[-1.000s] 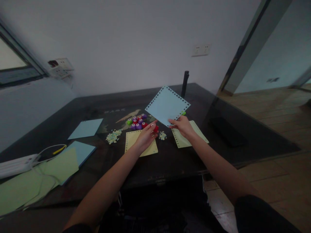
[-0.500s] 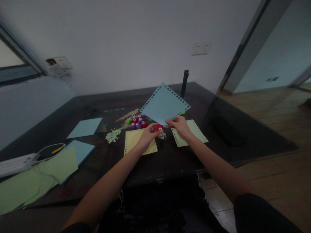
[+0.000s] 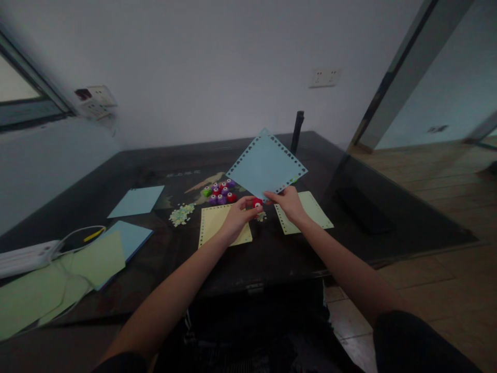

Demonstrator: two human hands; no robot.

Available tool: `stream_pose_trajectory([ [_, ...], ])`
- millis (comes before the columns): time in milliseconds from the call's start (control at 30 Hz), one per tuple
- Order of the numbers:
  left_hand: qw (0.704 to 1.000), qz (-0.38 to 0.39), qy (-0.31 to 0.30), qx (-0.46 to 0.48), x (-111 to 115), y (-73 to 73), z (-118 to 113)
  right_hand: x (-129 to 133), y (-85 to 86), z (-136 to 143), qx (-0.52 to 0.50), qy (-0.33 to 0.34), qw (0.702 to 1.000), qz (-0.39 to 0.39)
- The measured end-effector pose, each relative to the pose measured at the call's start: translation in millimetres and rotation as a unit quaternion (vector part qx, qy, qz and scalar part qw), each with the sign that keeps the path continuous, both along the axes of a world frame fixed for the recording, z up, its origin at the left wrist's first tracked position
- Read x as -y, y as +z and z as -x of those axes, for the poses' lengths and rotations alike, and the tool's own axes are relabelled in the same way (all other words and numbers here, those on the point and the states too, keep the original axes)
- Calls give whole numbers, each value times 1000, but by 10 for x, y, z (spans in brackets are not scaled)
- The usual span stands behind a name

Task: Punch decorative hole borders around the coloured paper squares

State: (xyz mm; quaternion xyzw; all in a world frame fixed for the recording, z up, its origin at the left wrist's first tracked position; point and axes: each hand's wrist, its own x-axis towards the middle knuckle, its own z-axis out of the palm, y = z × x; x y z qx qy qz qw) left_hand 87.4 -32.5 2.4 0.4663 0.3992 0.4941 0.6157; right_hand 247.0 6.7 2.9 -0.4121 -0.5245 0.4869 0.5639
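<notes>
Above the middle of the dark tabletop, the left hand grips a small red punch between its fingers. The right hand pinches the lower edge of a blue sheet, held raised and tilted, with holes along its edges. The punch is at the sheet's lowest corner; whether they touch, I cannot tell. A yellow sheet lies below the left hand, beside a cluster of purple, red and green punches.
</notes>
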Motion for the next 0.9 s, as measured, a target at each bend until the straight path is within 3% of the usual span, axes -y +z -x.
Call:
stream_pose_trajectory([
  [900,999,-16,38,-19,-26,-58,-6,28,-4,22,23,-13,999,-21],
])
